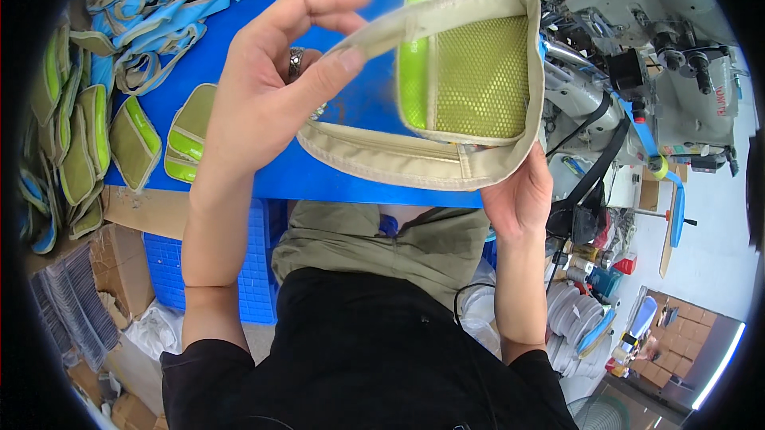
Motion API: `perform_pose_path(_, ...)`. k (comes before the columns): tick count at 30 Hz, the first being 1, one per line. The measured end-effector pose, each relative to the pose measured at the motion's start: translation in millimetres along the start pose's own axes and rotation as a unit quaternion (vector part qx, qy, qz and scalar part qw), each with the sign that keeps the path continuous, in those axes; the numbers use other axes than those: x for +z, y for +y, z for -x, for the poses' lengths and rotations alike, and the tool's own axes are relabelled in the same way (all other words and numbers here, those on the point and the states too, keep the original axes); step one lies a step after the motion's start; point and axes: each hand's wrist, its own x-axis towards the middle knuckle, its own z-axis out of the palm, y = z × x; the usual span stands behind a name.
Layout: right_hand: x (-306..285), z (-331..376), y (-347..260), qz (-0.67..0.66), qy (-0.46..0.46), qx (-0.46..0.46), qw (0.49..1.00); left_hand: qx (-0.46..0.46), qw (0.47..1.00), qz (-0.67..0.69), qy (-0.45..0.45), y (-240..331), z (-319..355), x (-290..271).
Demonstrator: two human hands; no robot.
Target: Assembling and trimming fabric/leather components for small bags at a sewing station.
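A beige fabric band (pixel 382 151) with a zipper along part of it curves in a loop above the blue table. Inside the loop's right side is an olive mesh panel (pixel 482 79) with a bright green strip on its left edge, apparently joined to the band. At the lower right corner, my right hand (pixel 522 195) is closed on the band, its fingers partly hidden behind it. My left hand (pixel 267 83), wearing a ring, pinches the band's upper left stretch by the thumb. The index finger is raised and slightly blurred.
A sewing machine (pixel 669 55) stands at the right. Blue and beige fabric pieces (pixel 159 15) are heaped at the far left. Several green panels (pixel 135 143) lie along the left of the blue table (pixel 271 171). Below it is a blue crate (pixel 259 270).
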Motion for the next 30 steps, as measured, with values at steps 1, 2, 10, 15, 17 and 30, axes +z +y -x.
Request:
perform_pose_path(1,0.7,0.2,-0.1,0.011,0.008,-0.01,1.0,-0.003,1.0,0.004,0.002,-0.6,0.4,0.5)
perform_pose_path(2,1.4,0.3,-0.2,0.01,0.011,-0.01,1.0,-0.004,1.0,0.006,0.003,-0.6,1.5,0.7)
perform_pose_path(10,1.7,-0.4,0.7,0.002,0.029,-0.015,0.999,-0.02,0.998,0.061,0.019,15.3,-0.1,4.9)
perform_pose_path(15,2.7,-1.6,4.7,-0.043,0.055,0.0,0.998,0.139,0.988,-0.002,0.071,23.3,-28.6,8.7)
perform_pose_path(17,3.2,-2.2,5.1,-0.035,0.043,0.002,0.998,0.078,0.99,0.097,0.062,23.5,-28.9,9.9)
perform_pose_path(30,-8.0,-11.9,3.9,0.054,-0.015,-0.014,0.998,-0.124,0.881,0.456,-0.016,-103.2,-78.5,58.8)
